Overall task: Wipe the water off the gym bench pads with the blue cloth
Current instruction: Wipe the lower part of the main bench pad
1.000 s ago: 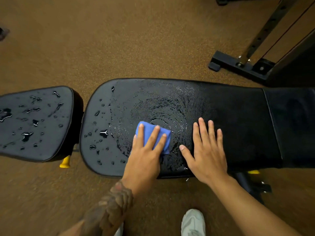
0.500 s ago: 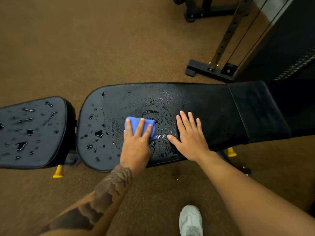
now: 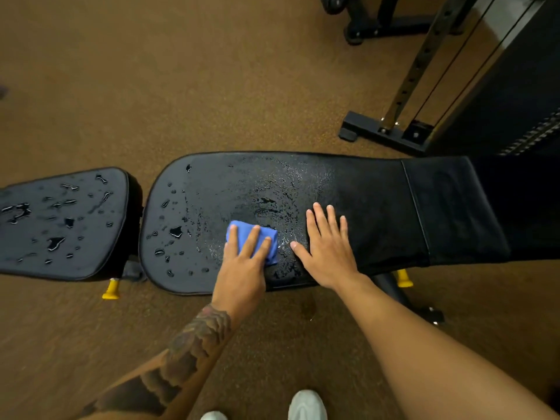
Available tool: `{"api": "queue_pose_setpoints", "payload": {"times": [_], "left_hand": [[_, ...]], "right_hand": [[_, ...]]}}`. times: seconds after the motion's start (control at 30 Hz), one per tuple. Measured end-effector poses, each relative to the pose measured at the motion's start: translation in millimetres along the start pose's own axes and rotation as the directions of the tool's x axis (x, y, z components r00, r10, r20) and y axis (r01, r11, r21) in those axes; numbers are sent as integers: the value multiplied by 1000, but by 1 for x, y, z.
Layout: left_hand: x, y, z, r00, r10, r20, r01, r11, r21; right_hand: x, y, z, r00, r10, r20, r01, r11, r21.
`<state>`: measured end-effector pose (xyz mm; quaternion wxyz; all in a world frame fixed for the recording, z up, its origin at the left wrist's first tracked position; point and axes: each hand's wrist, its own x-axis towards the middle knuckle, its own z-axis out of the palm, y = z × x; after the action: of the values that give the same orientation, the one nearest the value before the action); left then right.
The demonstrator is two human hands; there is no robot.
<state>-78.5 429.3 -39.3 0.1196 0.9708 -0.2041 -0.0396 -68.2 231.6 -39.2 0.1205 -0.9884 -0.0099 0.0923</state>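
The long black back pad (image 3: 363, 213) lies across the middle, smeared wet in its centre, with water drops (image 3: 175, 231) on its left part. My left hand (image 3: 244, 265) presses the folded blue cloth (image 3: 269, 237) flat onto the pad near its front edge, fingers straight. My right hand (image 3: 328, 250) rests flat on the pad just to the right of the cloth, fingers spread. The smaller seat pad (image 3: 66, 225) on the left carries several puddles and drops.
A black machine base (image 3: 388, 131) with a perforated upright stands behind the bench on the right. Yellow end caps (image 3: 111, 289) stick out under the bench. Brown floor surrounds everything. My white shoes (image 3: 307, 404) are at the bottom edge.
My left hand slid the cloth toward the pad's front edge and slightly left. My right hand stayed flat beside it. The camera view shifted, showing more of the machine behind.
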Motion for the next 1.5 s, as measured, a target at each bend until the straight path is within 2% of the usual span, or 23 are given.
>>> {"api": "queue_pose_setpoints", "payload": {"times": [0.2,0.33,0.43,0.53,0.63,0.8,0.93,1.07,1.2,1.37,1.43,1.5], "left_hand": [[32,26,0,990,137,28,-138,990,27],[47,-15,-5,1000,17,23,-17,1000,7],[31,-39,-6,999,-32,-42,32,999,6],[6,-27,-4,997,22,-75,-23,1000,-13],[-9,4,3,994,100,-33,-101,995,-20],[38,7,1,982,187,-32,-187,982,18],[62,-37,-5,998,59,18,-60,997,45],[24,-75,-4,998,-21,-67,27,997,75],[-24,-25,-2,993,0,-119,-3,1000,-25],[9,26,5,989,145,-43,-147,987,-65],[32,18,4,992,121,-27,-122,991,-62],[47,-7,-1,999,23,-36,-25,998,-54]], "right_hand": [[0,0,2,1000,-9,-25,8,1000,-14],[0,0,4,1000,-6,-17,6,1000,-22],[-1,2,5,1000,-9,-14,9,1000,-25],[0,2,7,1000,1,-15,-2,999,-39],[0,0,9,999,3,-42,-5,999,-52],[2,0,12,998,3,-70,-7,998,-58],[1,1,13,998,6,-63,-10,998,-59],[-1,1,10,999,5,-51,-7,999,-44],[-1,0,9,999,10,-47,-12,999,-43],[-1,0,9,996,-5,-85,5,1000,4],[0,0,8,995,-3,-96,4,1000,11],[-1,-1,8,996,1,-88,0,1000,12]]}}
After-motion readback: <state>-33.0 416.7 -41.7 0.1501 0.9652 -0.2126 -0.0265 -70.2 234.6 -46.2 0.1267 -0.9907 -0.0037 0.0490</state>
